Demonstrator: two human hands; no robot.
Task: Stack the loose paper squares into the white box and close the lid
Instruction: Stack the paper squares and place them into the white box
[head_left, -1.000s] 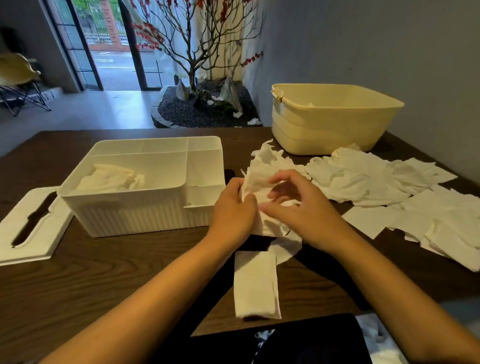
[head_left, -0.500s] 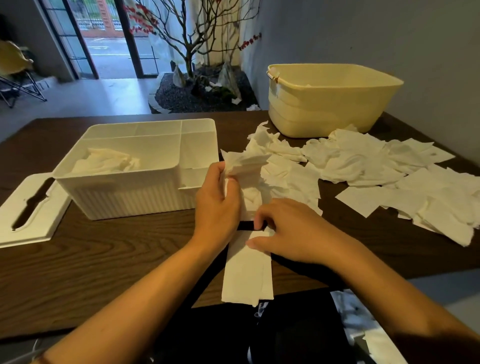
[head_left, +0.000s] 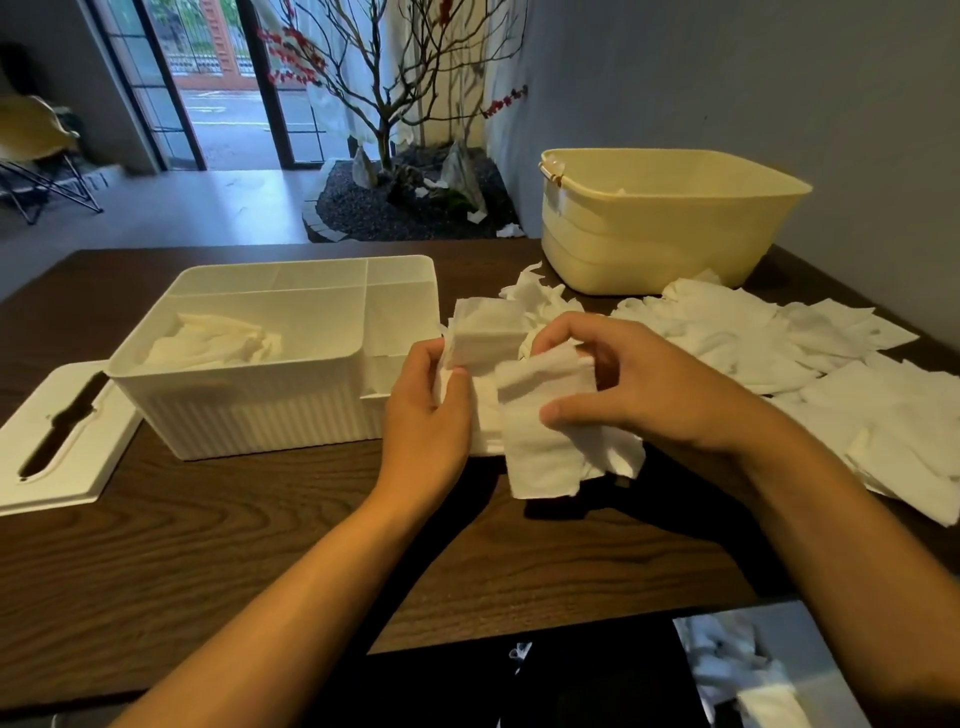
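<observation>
left hand (head_left: 428, 410) grips folded paper squares (head_left: 485, 338) | right hand (head_left: 639, 384) pinches another sheet (head_left: 545, 415) above the worktop (head_left: 260, 545) | white box (head_left: 270, 358) open, left of hands | lid (head_left: 57, 436) lies beside it

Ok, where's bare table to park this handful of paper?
Bare wood runs along the near edge of the table, in front of the white box and lid. To the right it is crowded: loose paper squares spread up to the yellow tub.
</observation>
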